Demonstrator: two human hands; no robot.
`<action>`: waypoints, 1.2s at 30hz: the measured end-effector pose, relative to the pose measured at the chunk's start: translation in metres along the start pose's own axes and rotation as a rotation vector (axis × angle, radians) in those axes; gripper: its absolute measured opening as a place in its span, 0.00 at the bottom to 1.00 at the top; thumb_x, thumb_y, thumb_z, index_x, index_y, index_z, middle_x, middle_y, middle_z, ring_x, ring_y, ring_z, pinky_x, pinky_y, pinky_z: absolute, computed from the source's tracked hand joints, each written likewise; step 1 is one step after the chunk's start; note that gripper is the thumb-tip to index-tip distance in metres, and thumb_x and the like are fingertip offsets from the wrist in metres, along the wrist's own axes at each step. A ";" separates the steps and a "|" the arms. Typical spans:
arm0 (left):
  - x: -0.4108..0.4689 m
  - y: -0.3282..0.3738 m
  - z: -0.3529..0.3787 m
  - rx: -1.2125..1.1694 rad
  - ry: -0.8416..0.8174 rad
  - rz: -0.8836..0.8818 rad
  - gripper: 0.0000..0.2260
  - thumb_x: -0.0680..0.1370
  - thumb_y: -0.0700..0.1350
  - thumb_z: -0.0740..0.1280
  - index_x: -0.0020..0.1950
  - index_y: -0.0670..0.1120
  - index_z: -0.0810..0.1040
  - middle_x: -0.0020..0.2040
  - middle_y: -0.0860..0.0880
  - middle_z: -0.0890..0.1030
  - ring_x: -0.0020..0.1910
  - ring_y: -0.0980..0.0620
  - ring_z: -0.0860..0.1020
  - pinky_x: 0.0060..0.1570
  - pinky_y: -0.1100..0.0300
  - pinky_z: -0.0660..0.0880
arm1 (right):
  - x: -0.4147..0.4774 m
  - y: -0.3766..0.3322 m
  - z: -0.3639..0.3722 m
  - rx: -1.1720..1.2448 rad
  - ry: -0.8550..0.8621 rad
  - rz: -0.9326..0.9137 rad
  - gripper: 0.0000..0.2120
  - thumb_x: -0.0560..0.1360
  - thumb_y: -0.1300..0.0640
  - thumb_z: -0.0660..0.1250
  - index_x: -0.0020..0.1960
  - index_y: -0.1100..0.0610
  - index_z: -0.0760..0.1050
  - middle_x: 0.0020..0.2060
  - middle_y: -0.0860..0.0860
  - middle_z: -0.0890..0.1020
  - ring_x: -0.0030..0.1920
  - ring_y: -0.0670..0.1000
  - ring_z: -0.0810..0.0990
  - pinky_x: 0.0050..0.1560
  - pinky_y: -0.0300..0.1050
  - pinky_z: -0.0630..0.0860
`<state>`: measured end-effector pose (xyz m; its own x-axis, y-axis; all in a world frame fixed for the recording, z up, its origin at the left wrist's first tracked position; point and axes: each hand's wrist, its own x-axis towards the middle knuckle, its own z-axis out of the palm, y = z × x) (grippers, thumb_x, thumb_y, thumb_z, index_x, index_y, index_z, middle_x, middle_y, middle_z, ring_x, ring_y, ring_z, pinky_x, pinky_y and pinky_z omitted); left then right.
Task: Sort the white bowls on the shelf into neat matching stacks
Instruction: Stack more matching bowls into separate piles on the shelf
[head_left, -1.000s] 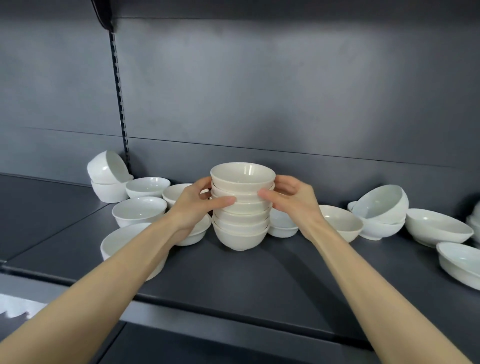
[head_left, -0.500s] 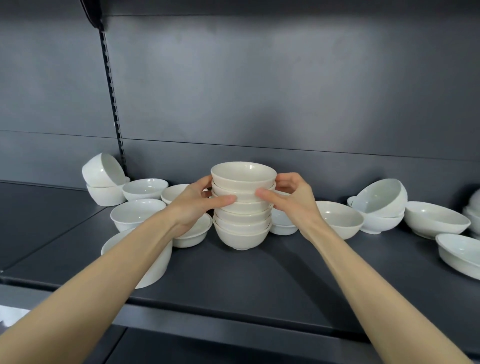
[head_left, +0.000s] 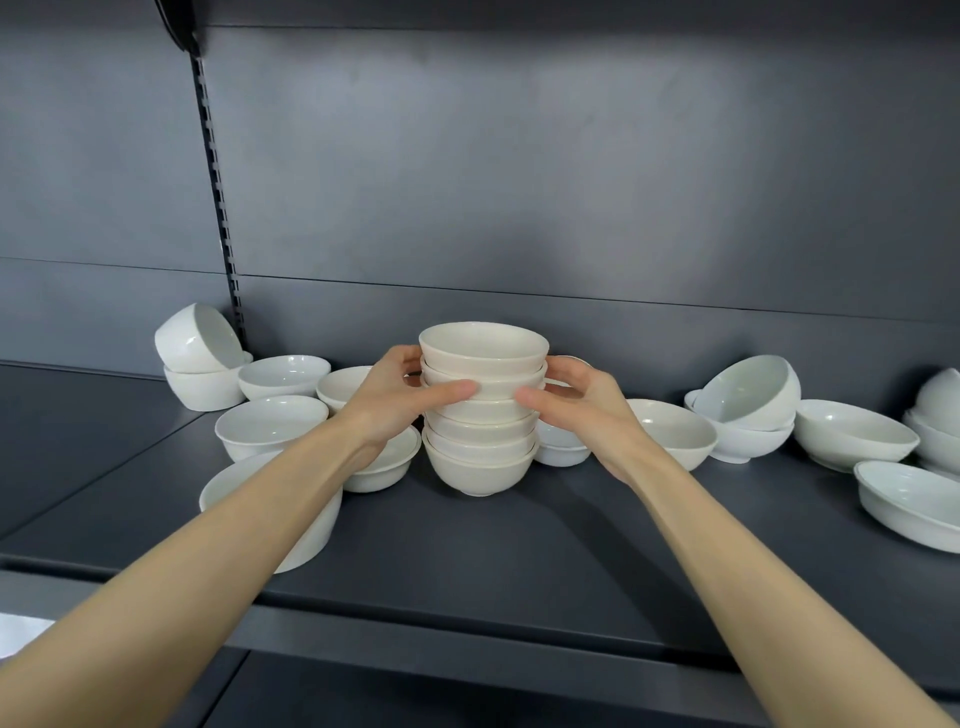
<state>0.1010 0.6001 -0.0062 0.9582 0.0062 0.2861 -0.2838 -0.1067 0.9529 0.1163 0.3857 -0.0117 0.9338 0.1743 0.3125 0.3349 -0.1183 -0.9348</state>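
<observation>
Little has been altered since the earlier frames: the stack of cream bowls (head_left: 482, 410) is still held upright at the centre of the shelf (head_left: 519, 540), base on the surface. The left hand (head_left: 395, 400) and right hand (head_left: 587, 405) are closed around its upper bowls, thumbs at the near side. Alignment is judged to be in progress, one stack nearly finished. Loose white bowls (head_left: 271, 423) remain unsorted to the left, and tilted bowls (head_left: 748, 395) to the right.
</observation>
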 end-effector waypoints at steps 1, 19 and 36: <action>0.000 0.001 0.000 0.005 0.005 0.001 0.29 0.69 0.43 0.76 0.66 0.45 0.69 0.60 0.51 0.77 0.56 0.56 0.77 0.46 0.65 0.74 | 0.000 0.000 0.001 0.001 0.002 -0.004 0.20 0.70 0.58 0.75 0.61 0.53 0.77 0.58 0.47 0.81 0.59 0.48 0.79 0.61 0.47 0.76; -0.005 0.008 -0.006 0.032 -0.077 -0.022 0.19 0.72 0.43 0.74 0.61 0.49 0.75 0.54 0.54 0.81 0.54 0.54 0.79 0.45 0.65 0.74 | -0.001 0.000 0.006 -0.037 0.080 0.008 0.26 0.67 0.55 0.77 0.63 0.54 0.74 0.60 0.47 0.79 0.59 0.49 0.80 0.62 0.51 0.76; -0.060 -0.002 0.015 0.499 0.260 0.259 0.09 0.73 0.46 0.72 0.49 0.46 0.76 0.50 0.49 0.78 0.48 0.53 0.75 0.44 0.64 0.66 | -0.051 0.010 -0.039 -0.440 0.149 0.042 0.19 0.73 0.52 0.72 0.62 0.56 0.75 0.58 0.47 0.78 0.55 0.47 0.79 0.53 0.41 0.75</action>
<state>0.0450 0.5852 -0.0265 0.8023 0.1534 0.5769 -0.3944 -0.5892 0.7052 0.0764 0.3377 -0.0303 0.9449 0.0219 0.3266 0.2877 -0.5316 -0.7966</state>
